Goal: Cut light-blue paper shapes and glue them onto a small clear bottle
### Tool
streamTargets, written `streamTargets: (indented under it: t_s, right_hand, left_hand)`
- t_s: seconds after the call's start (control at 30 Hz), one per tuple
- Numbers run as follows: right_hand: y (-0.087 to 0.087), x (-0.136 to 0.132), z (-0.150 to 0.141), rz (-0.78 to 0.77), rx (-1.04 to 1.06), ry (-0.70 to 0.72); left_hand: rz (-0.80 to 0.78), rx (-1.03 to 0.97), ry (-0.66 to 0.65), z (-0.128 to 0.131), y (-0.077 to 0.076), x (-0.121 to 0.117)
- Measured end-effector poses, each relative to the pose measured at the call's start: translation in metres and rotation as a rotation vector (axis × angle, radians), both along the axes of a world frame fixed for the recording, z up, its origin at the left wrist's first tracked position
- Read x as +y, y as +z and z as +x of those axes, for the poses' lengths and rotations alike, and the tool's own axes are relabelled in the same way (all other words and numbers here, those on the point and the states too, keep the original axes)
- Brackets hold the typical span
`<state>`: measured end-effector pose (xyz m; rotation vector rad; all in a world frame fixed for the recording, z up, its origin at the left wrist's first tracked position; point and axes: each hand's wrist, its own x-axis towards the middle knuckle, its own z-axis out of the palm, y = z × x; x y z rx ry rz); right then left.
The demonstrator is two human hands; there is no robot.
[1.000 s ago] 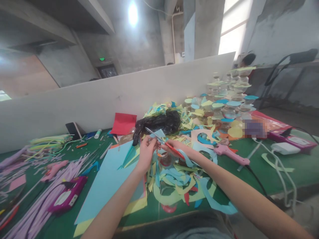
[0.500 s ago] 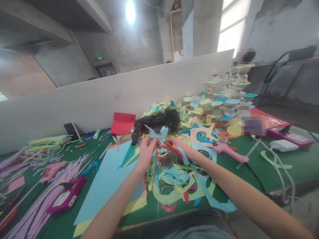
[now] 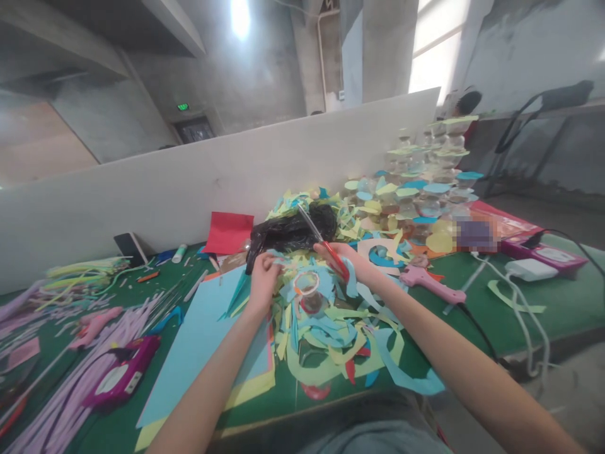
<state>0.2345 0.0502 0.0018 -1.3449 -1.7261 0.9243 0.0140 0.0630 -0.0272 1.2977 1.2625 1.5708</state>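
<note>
Red-handled scissors (image 3: 336,260) are gripped in my right hand (image 3: 357,263), blades together and pointing up and away over the black plastic bag (image 3: 295,230). A curl of light blue paper hangs by that hand. My left hand (image 3: 265,277) is closed, fingers curled, with a bit of light blue paper (image 3: 278,257) showing at the fingertips. Between and below the hands stands a clear cup (image 3: 307,285) with a pale rim and something red at its base. Blue and yellow paper offcuts (image 3: 331,331) lie around it. Light blue sheets (image 3: 203,347) lie under my left forearm.
A pink glue gun (image 3: 432,284) with a cord lies right, near a white adapter (image 3: 532,270). Stacked clear cups with paper discs (image 3: 425,189) rise at back right. Purple strips (image 3: 113,340) and a magenta box (image 3: 123,372) lie left. A white partition (image 3: 189,183) bounds the back.
My hands have moved apart. The scissors have swung upward to the right, away from the paper at my left hand, and their blades point more steeply. The cup between the hands shows more fully.
</note>
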Motion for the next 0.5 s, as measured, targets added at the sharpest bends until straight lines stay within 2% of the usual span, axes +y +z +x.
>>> streamTargets:
  t_s: [0.1, 0.2, 0.33, 0.5]
  right_hand:
    - [0.000, 0.005, 0.009, 0.059, -0.368, -0.209]
    - [-0.001, 0.011, 0.019, 0.054, -0.650, -0.333]
    - [-0.009, 0.018, 0.027, 0.077, -0.855, -0.284]
    - [-0.021, 0.017, 0.030, 0.190, -0.959, -0.164]
  left_hand:
    - [-0.049, 0.187, -0.002, -0.002, -0.013, 0.007]
    - [0.023, 0.294, 0.013, -0.001, -0.018, 0.010]
    - [0.114, 0.383, 0.037, 0.000, -0.020, 0.009]
    - [0.112, 0.395, 0.018, 0.005, -0.020, 0.006]
